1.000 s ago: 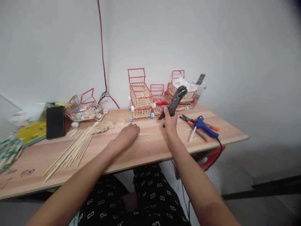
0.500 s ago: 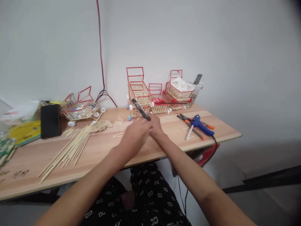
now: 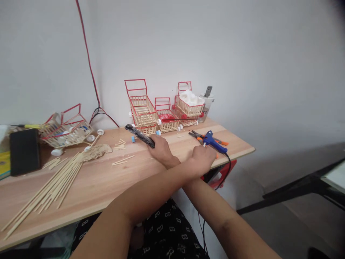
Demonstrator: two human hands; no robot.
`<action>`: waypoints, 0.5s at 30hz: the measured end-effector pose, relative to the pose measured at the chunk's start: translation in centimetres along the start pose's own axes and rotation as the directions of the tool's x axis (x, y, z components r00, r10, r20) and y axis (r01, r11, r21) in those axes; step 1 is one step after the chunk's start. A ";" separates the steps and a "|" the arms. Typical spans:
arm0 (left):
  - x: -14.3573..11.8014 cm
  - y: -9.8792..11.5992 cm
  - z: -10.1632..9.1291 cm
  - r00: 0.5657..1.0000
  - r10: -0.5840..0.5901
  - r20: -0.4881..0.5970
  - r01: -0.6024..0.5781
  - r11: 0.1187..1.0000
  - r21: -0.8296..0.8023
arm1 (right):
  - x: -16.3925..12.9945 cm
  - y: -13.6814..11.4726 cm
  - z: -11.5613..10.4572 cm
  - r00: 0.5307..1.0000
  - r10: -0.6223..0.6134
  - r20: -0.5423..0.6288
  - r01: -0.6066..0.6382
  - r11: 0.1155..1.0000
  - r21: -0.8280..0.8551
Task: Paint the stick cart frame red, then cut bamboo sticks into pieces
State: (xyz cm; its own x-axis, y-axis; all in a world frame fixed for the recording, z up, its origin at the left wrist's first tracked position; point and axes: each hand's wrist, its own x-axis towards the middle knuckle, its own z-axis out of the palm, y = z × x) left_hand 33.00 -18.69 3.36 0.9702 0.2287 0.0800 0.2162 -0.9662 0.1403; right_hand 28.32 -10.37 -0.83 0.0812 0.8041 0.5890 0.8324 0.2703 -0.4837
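Fingers (image 3: 157,142) clenched round the black cutter (image 3: 140,136), arms now crossed.
Swung down from mid-air a second ago to just off the table (image 3: 113,180), right hand (image 3: 162,150) gripping the handle, cutter head jutting out left of the knuckles. Meanwhile left hand (image 3: 202,158) lifted off the wood and crossed over the right wrist, curled at the blue glue gun (image 3: 214,141) just beyond its fingertips; touching or only close, hard to say from this angle. Looks like a switch from cutting to gluing.
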 end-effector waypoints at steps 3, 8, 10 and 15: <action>0.1 0.1 0.2 0.999 -0.031 0.014 0.032 0.998 -0.047 | 0.0 0.0 -0.2 1.000 0.008 0.011 -0.008 1.000 0.004; 0.2 -4.8 -1.8 0.988 -0.148 -0.032 0.142 0.977 -0.157 | 0.5 0.0 0.1 0.997 0.060 0.043 -0.061 0.998 0.016; 0.7 -7.4 -2.9 0.948 -0.308 -0.079 0.279 0.925 -0.259 | 0.9 0.0 0.5 0.991 0.098 0.094 -0.099 0.995 0.011; 2.6 -9.4 -2.3 0.927 -0.372 -0.044 0.344 0.892 -0.293 | 1.0 -0.2 0.8 0.983 0.111 0.144 -0.119 0.992 0.045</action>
State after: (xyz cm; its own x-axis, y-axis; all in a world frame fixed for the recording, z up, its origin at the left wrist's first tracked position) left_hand 33.27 -8.73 4.53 0.8146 0.5763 0.0652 0.4942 -0.7486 0.4421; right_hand 27.82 -9.22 -0.66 0.0932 0.8970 0.4320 0.7917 0.1964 -0.5785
